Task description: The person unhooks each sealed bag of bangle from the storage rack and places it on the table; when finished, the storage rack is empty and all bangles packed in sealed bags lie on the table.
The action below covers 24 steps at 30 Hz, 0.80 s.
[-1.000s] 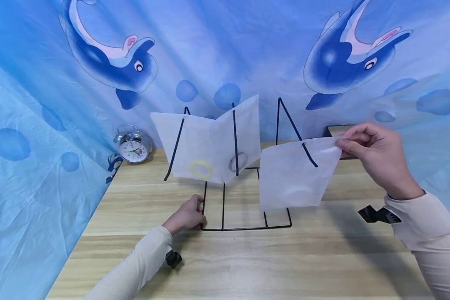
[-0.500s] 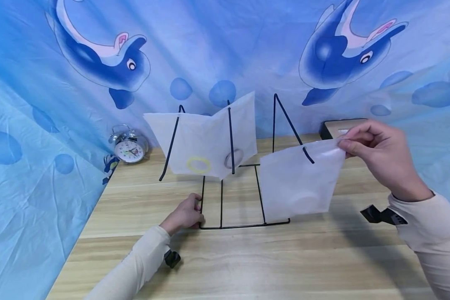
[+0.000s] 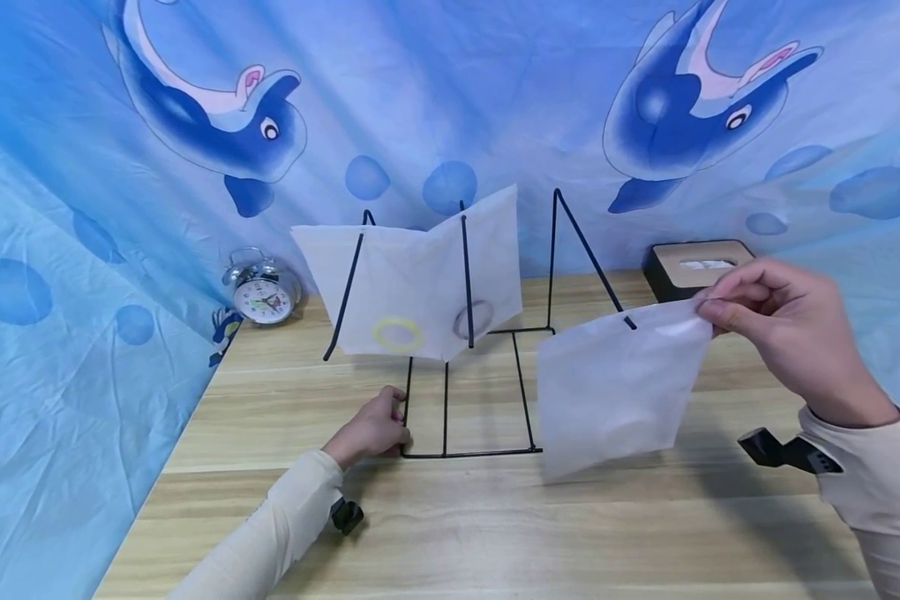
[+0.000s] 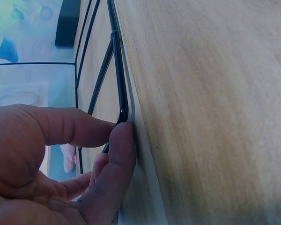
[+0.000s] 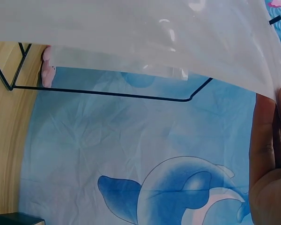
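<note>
White bag, black rack, numbered clock

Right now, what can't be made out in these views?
- Near right corner of the black wire rack: head view, behind the frosted bag.
- That bag's contents: head view, blurred by its milky plastic.
- Part of the right hand: right wrist view, cut off by the right edge.
- Part of the tissue box: head view, behind the right hand.
- Exact time on the alarm clock: head view, too small.
</note>
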Tool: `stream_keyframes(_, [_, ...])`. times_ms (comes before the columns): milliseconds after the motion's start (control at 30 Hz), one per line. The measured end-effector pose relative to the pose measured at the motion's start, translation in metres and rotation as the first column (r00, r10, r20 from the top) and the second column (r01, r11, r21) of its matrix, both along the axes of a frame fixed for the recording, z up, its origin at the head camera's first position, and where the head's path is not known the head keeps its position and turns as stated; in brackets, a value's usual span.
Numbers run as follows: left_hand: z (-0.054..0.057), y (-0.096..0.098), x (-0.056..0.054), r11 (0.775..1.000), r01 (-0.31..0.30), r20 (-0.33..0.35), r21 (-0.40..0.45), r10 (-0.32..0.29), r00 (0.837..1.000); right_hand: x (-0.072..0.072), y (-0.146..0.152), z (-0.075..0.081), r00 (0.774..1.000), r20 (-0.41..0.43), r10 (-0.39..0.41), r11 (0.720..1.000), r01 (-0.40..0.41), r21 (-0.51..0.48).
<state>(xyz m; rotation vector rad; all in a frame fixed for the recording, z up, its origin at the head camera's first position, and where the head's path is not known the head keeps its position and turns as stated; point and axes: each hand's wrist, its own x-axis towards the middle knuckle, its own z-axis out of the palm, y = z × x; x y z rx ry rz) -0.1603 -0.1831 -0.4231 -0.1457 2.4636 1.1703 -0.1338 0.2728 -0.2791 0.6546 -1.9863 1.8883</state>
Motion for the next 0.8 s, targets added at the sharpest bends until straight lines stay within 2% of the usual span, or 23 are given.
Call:
stream_keyframes(367, [-0.002,-0.002,0.000,1.000,0.000,-0.007,0.001,0.000,1.000,0.010,0.001,0.005,1.000,-0.024,-0.007,1.000,0.007,-0.015])
stream_keyframes(567, [-0.002,-0.001,-0.001,1.000,0.003,0.002,-0.007,-0.003,1.000,0.012,0.005,0.006,0.999,-0.025,0.043,0.997,-0.045,-0.067])
stream_keyframes(667, [-0.001,-0.002,-0.001,1.000,-0.001,0.004,0.000,0.001,1.000,0.014,0.011,0.006,0.998,-0.031,0.055,0.997,-0.057,-0.059])
stream_keyframes(800, [-0.001,-0.002,-0.001,1.000,-0.004,0.001,0.009,0.004,1.000,0.016,0.019,0.001,0.996,-0.018,0.088,0.992,-0.090,-0.086])
